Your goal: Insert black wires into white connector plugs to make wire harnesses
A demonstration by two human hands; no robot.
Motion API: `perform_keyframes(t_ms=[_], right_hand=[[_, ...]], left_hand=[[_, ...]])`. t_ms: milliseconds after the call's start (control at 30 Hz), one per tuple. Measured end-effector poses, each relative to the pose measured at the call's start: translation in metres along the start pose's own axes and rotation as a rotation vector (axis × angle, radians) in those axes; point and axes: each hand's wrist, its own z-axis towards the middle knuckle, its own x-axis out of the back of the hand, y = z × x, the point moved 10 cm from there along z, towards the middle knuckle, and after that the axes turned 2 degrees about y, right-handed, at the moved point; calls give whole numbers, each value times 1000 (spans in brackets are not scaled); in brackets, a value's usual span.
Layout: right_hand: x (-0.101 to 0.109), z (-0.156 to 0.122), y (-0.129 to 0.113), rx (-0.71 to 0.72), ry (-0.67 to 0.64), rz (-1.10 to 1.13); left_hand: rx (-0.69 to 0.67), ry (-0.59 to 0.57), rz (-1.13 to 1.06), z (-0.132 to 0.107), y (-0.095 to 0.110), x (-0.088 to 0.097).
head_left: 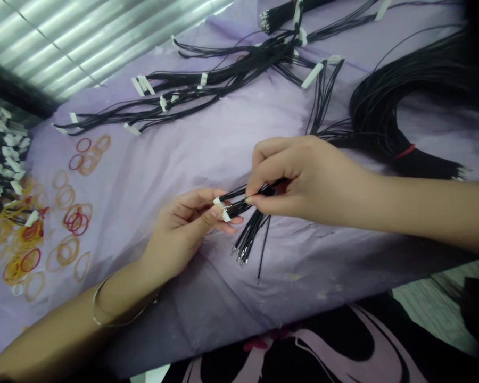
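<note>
My left hand (187, 223) pinches a small white plastic connector (225, 214) between thumb and fingers. Several black wires run from the connector toward the right. My right hand (291, 173) is closed on black wires (243, 204) just to the right of the connector, thumb and forefinger pressed together. Below the right hand hangs a bunch of loose black wires with bare metal terminals (241, 256); one longer wire dangles beside them. The right palm and where the wires pass through it are hidden.
Wired harnesses with white connectors (312, 75) lie along the back of the purple cloth (143, 175). A thick black wire bundle (407, 157) with a red band sits at right. Rubber bands (76, 219) and a heap of white connectors (2, 151) are at left.
</note>
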Motion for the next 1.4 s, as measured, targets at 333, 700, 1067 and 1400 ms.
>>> perform_keyframes(t_ms=[333,700,1067,1400], right_hand=[[2,-2,-3,46,20,-28],[3,-5,-17,195,30,-90],[-5,-9,-19,248,3,-314],[-7,-8,-17,228,-7,-223]], left_hand=[[9,13,-12,0,1,-1],[34,44,-35,0,0,1],[32,22,-8,1,-1,1],[38,6,0,0,-1,0]])
